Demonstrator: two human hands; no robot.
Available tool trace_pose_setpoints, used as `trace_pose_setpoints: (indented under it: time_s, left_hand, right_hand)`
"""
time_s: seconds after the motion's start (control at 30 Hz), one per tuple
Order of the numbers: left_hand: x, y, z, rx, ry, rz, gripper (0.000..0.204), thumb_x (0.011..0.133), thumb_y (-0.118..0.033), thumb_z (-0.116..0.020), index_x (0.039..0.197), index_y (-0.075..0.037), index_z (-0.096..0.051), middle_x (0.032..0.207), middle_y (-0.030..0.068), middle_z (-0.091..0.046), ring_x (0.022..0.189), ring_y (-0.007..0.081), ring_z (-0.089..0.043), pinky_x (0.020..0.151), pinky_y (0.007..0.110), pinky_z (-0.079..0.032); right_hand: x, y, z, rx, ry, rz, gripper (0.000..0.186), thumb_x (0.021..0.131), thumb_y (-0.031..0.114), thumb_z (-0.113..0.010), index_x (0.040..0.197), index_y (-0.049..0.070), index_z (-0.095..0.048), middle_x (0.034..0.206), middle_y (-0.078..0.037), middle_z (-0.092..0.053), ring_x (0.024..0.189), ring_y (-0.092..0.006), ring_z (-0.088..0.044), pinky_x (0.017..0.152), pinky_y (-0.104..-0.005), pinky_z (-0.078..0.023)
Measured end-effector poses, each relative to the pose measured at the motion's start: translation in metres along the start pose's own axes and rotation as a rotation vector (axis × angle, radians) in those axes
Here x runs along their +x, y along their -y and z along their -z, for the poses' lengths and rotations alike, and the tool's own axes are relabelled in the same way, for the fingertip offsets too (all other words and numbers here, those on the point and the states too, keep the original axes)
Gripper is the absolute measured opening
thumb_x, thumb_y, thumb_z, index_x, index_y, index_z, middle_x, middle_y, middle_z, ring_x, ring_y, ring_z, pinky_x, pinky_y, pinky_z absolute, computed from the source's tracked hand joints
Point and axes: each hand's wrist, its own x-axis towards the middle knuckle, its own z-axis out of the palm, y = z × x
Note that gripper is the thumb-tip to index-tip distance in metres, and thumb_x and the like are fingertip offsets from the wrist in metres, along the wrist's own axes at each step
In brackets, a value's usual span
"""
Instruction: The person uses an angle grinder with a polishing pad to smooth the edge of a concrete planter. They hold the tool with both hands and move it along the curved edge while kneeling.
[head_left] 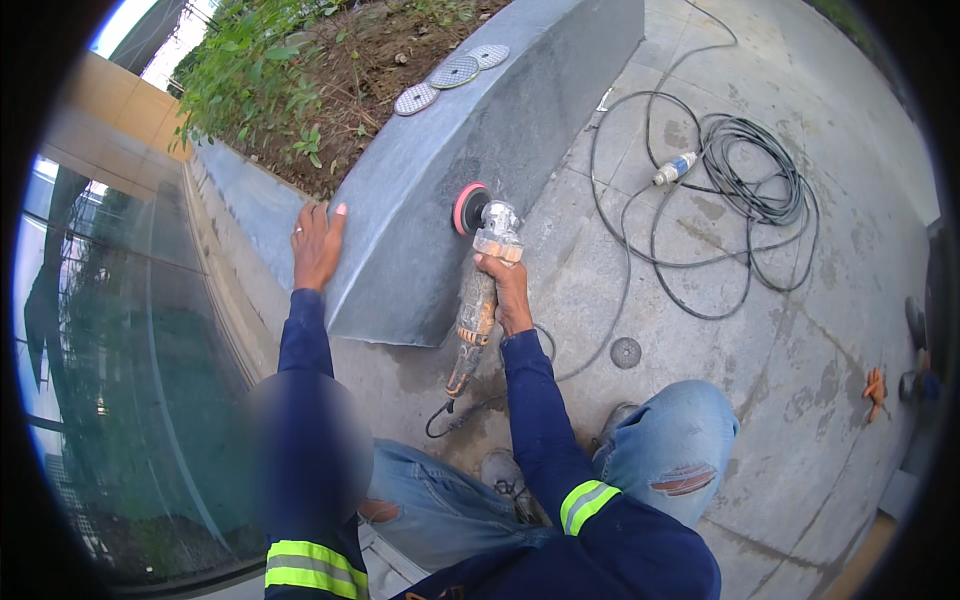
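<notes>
My right hand point(508, 288) is wrapped round the body of a dusty orange and grey angle grinder point(474, 322). Its round pad with a pink rim point(470, 208) lies against, or very close to, the side face of a grey stone planter wall point(420, 260). My left hand point(318, 244) rests flat on the top of that wall near its corner, fingers stretched out and holding nothing. Farther along the wall's top lie three round polishing discs point(455, 72), partly overlapping.
A coiled black cable point(765, 175) with a blue and white connector point(675, 168) lies on the concrete floor at right. Near my knee is a round dark disc point(626, 352). Orange gloves point(875, 394) lie far right. Plants point(250, 85) grow behind the wall; glass point(130, 380) stands at left.
</notes>
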Motion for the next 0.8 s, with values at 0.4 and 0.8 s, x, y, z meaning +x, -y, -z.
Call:
trace_pose_setpoints:
  time_s: [0.4,0.8]
  left_hand:
    - [-0.005,-0.004,0.003,-0.019,0.010,0.015,0.072,0.108,-0.058,-0.042,0.149,-0.001,-0.052,0.161,0.0221,-0.039,0.149,0.0421,-0.036,0.123,0.054,-0.023]
    - [-0.006,-0.009,0.001,-0.026,0.000,-0.001,0.071,0.108,-0.059,-0.042,0.149,-0.002,-0.052,0.161,0.0215,-0.039,0.149,0.0419,-0.036,0.123,0.054,-0.024]
  right_hand:
    - [0.009,0.015,-0.028,-0.015,-0.002,0.063,0.036,0.083,0.019,-0.079,0.110,0.001,-0.065,0.088,-0.009,-0.068,0.071,-0.0214,-0.071,0.066,-0.0366,-0.060]
    - [-0.002,-0.008,-0.021,-0.012,-0.059,0.073,0.037,0.083,0.017,-0.080,0.114,0.002,-0.066,0.093,-0.006,-0.067,0.074,-0.0186,-0.068,0.069,-0.0354,-0.060]
